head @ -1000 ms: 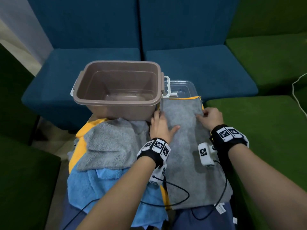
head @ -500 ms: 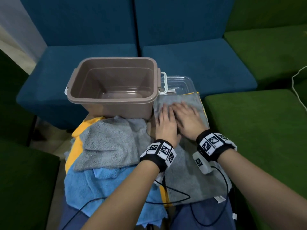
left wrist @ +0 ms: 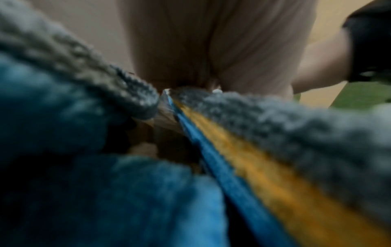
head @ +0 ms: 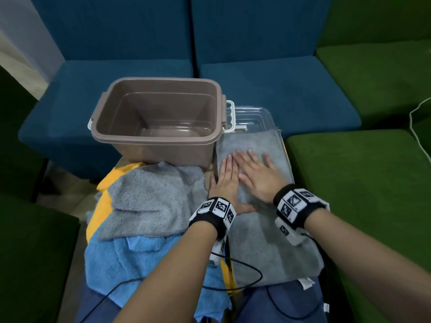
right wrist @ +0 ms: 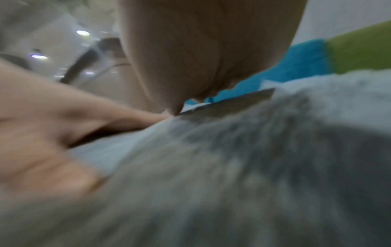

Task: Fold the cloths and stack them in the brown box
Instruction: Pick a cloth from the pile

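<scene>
I see my left hand (head: 225, 180) and right hand (head: 257, 174) pressed flat, fingers straight, side by side on a spread grey cloth (head: 261, 241). The brown box (head: 158, 136) sits at ten o'clock from them, touching the cloth's edge.

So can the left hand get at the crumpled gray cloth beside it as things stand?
Probably yes. The left hand lies flat on the spread gray cloth, and the crumpled gray cloth sits uncovered just to its left, on top of the pile, with nothing between them.
</scene>
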Tool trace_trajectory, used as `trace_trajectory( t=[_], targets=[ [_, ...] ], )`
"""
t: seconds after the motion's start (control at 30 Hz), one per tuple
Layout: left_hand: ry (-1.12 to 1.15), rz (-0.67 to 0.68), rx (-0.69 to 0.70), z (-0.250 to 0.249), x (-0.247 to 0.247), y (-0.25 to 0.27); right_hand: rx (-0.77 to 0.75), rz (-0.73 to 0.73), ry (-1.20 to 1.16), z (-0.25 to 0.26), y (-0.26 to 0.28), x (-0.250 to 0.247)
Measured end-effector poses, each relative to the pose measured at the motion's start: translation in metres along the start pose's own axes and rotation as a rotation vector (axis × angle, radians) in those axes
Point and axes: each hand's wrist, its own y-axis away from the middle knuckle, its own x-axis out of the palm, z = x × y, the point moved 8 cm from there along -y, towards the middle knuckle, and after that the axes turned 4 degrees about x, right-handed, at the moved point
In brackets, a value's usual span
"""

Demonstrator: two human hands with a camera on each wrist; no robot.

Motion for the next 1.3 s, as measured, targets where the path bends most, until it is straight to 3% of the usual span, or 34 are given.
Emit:
trace_trajectory(
  t=[0.07, 0.17, 0.23, 0.3, 0.43, 0.63, 0.73, 0.8, 0.87, 0.93, 1.17, 1.23, 1.3],
  targets=[
    [0.034, 0.004, 0.008, 0.002, 0.002, 0.002, 0.024, 0.046, -0.052, -0.009, 0.008, 0.008],
    [0.097, 0.019, 0.016, 0.002, 0.004, 0.006, 0.256, 0.064, -0.137, -0.061, 0.008, 0.006],
    [0.097, 0.024, 0.02, 0.002, 0.004, 0.006, 0.335, 0.081, -0.096, -0.076, 0.009, 0.001],
    [0.081, 0.027, 0.018, 0.003, 0.004, 0.006, 0.304, 0.065, -0.021, -0.056, 0.017, -0.003],
    [0.021, -0.004, 0.017, 0.002, 0.004, 0.01, 0.064, 0.145, -0.084, 0.007, 0.067, 0.025],
    [-0.321, -0.022, -0.06, -0.018, -0.003, 0.029, 0.275, 0.198, -0.061, -0.057, 0.097, 0.036],
    [-0.457, -0.097, 0.074, -0.052, 0.003, 0.046, 0.274, 0.135, 0.007, -0.04, 0.099, 0.029],
    [-0.387, -0.06, 0.175, -0.062, 0.024, 0.057, 0.195, 0.137, -0.007, -0.011, 0.104, 0.03],
    [-0.182, 0.031, 0.193, -0.055, 0.043, 0.069, 0.136, 0.22, -0.089, 0.007, 0.117, 0.042],
    [-0.128, 0.058, 0.21, -0.043, 0.053, 0.083, 0.114, 0.23, -0.106, 0.004, 0.129, 0.048],
    [-0.166, 0.14, 0.23, -0.02, 0.06, 0.108, 0.279, 0.181, -0.043, -0.043, 0.152, 0.048],
    [-0.172, 0.141, 0.226, -0.02, 0.062, 0.107, 0.203, 0.115, -0.029, -0.017, 0.151, 0.042],
    [-0.175, 0.142, 0.224, -0.021, 0.062, 0.107, 0.048, 0.156, -0.078, 0.022, 0.156, 0.048]
  ],
)
